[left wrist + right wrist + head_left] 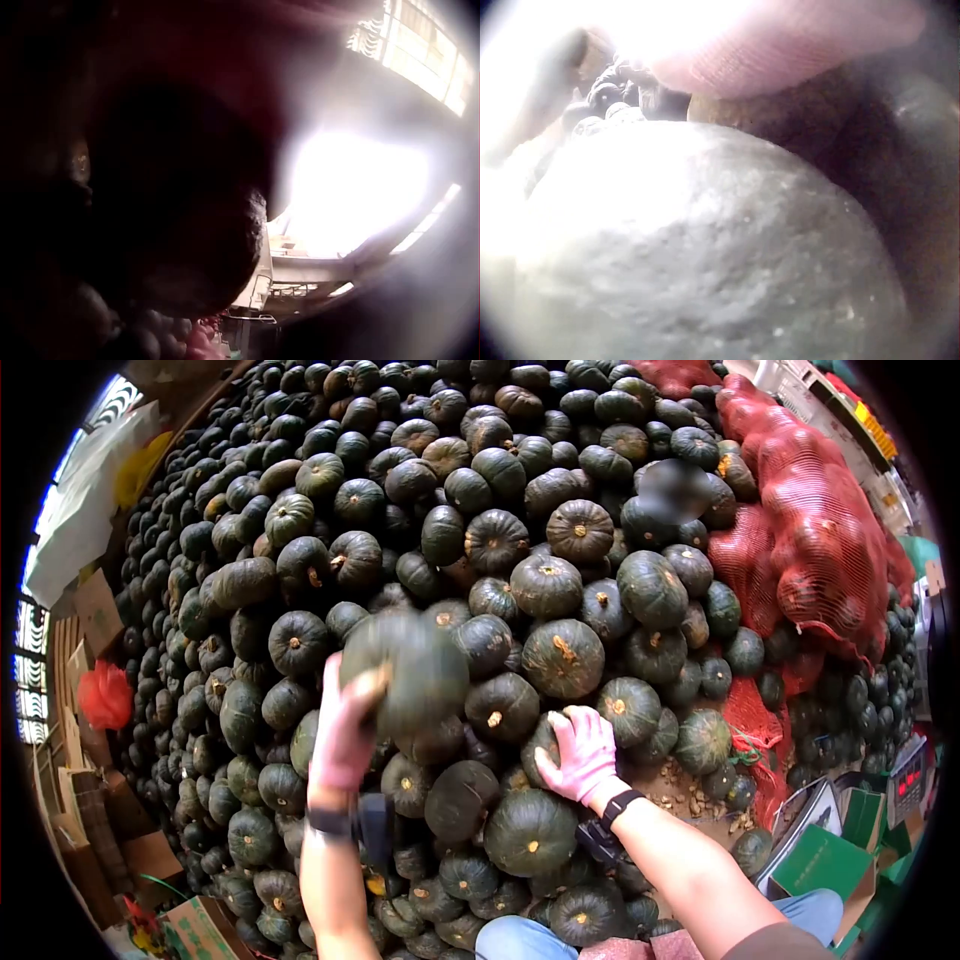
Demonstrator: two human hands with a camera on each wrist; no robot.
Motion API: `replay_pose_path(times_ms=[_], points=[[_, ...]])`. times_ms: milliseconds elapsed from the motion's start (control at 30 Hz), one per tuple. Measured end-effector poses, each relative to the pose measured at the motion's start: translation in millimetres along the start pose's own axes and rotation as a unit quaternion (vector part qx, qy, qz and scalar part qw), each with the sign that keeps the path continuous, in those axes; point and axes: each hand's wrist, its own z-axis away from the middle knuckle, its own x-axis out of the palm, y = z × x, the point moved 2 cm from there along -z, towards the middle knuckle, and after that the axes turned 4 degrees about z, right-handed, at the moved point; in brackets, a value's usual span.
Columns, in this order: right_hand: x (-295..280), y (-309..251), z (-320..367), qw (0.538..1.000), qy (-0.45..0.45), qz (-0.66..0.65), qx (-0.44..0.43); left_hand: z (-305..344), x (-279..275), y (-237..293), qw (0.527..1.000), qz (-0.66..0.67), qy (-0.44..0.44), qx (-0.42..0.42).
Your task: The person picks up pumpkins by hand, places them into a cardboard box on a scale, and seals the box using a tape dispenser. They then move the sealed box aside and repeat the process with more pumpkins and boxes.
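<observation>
The left hand is gripping a pumpkin on its right; the right hand is touching a second pumpkin, grip unclear.

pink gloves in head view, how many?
2: left glove gripping the blurred pumpkin, right glove on a piled pumpkin. Any buried ones wouldn't show.

A patterned window runs along the left edge. Brown floor shows in a littered patch, lower right. In the left wrist view, white light glares below bright panes.
</observation>
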Motion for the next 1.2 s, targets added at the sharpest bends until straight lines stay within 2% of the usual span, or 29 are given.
replay_pose_path(times_ms=[67, 100, 167, 200, 233, 267, 333, 367, 400, 433, 467, 533, 567, 600, 667, 700, 733, 800, 867, 900, 933, 1000, 1067, 1133, 1167, 1200], points=[[-0.4, 0.8, 2.6, 1.000, 0.015, 0.001, 0.003, 85.4, -0.6, -15.2, 0.993, -0.095, -0.001, 0.064], [-1.8, 1.6, 2.0, 0.999, 0.031, -0.016, 0.000, 128.2, 11.1, -24.2, 0.995, -0.076, 0.023, 0.053], [-2.4, 3.0, 1.2, 0.997, 0.054, -0.047, 0.016, 190.2, 11.9, -64.1, 0.985, -0.159, 0.061, 0.028], [5.6, 8.1, -1.6, 0.992, 0.079, -0.080, 0.053, 210.0, 17.6, -86.4, 0.966, -0.251, 0.054, 0.035], [6.1, 10.3, -10.1, 0.971, 0.128, -0.122, 0.162, 226.4, 32.9, -102.6, 0.930, -0.361, 0.063, 0.043], [2.2, 11.5, -23.6, 0.932, 0.178, -0.166, 0.267, 240.9, 33.7, -120.9, 0.923, -0.374, 0.082, 0.043], [-12.8, 29.6, -57.2, 0.893, 0.094, -0.200, 0.392, 254.8, 60.8, -115.1, 0.788, -0.577, 0.082, 0.196], [-0.5, 49.3, -76.4, 0.859, 0.044, -0.320, 0.397, 256.5, 58.8, -121.3, 0.814, -0.540, 0.090, 0.195], [-0.2, 59.8, -87.0, 0.858, 0.063, -0.328, 0.390, 254.2, 53.9, -128.4, 0.837, -0.500, 0.096, 0.199], [1.4, 66.9, -95.3, 0.837, 0.005, -0.392, 0.382, 250.4, 49.8, -132.5, 0.869, -0.451, 0.105, 0.175], [-6.1, 64.1, -100.9, 0.810, -0.054, -0.452, 0.369, 246.9, 53.7, -130.7, 0.874, -0.440, 0.102, 0.178], [-23.9, 43.2, -100.1, 0.896, -0.079, -0.249, 0.360, 241.2, 69.1, -128.2, 0.842, -0.492, 0.090, 0.202], [-19.9, 37.9, -101.1, 0.909, -0.081, -0.177, 0.369, 237.6, 76.7, -130.7, 0.817, -0.532, 0.083, 0.208], [-13.4, 30.6, -100.8, 0.907, -0.091, -0.136, 0.389, 237.1, 85.6, -134.0, 0.814, -0.535, 0.074, 0.213], [-8.6, 19.9, -97.0, 0.872, -0.087, -0.164, 0.453, 239.2, 105.1, -146.6, 0.809, -0.540, 0.040, 0.230], [-11.8, 17.9, -97.3, 0.877, -0.068, -0.203, 0.430, 239.1, 121.8, -155.1, 0.784, -0.569, 0.002, 0.249], [-9.2, 16.0, -95.7, 0.882, -0.050, -0.242, 0.402, 240.7, 140.7, -169.8, 0.749, -0.627, -0.022, 0.212], [-43.3, 4.8, -86.1, 0.904, -0.034, -0.233, 0.356, 233.1, 144.7, -276.8, 0.746, -0.660, -0.065, 0.063], [-86.7, 13.5, -71.4, 0.924, -0.018, -0.241, 0.295, 234.2, 172.4, -266.6, 0.705, -0.696, -0.121, 0.061], [-101.7, 33.0, -62.7, 0.922, 0.004, -0.289, 0.258, 225.4, 182.4, -264.8, 0.712, -0.696, -0.079, 0.057], [-118.3, 46.3, -43.1, 0.912, 0.011, -0.338, 0.231, 216.6, 191.4, -259.5, 0.705, -0.701, -0.025, 0.106], [-168.3, 60.3, -3.6, 0.816, 0.083, -0.549, 0.157, 183.7, 205.7, -247.6, 0.706, -0.705, -0.048, 0.039], [-247.4, 66.5, 28.0, 0.849, 0.081, -0.505, 0.130, 167.6, 210.8, -252.5, 0.713, -0.699, -0.051, -0.008], [-316.1, 75.2, 57.4, 0.854, 0.099, -0.502, 0.091, 170.5, 211.0, -274.5, 0.742, -0.669, -0.026, -0.003], [-341.8, 87.2, 74.3, 0.890, 0.120, -0.435, 0.069, 167.3, 200.5, -293.6, 0.776, -0.630, -0.031, -0.021], [-367.8, 95.4, 91.6, 0.909, 0.142, -0.384, 0.078, 167.9, 196.2, -305.2, 0.789, -0.608, -0.028, -0.080]])
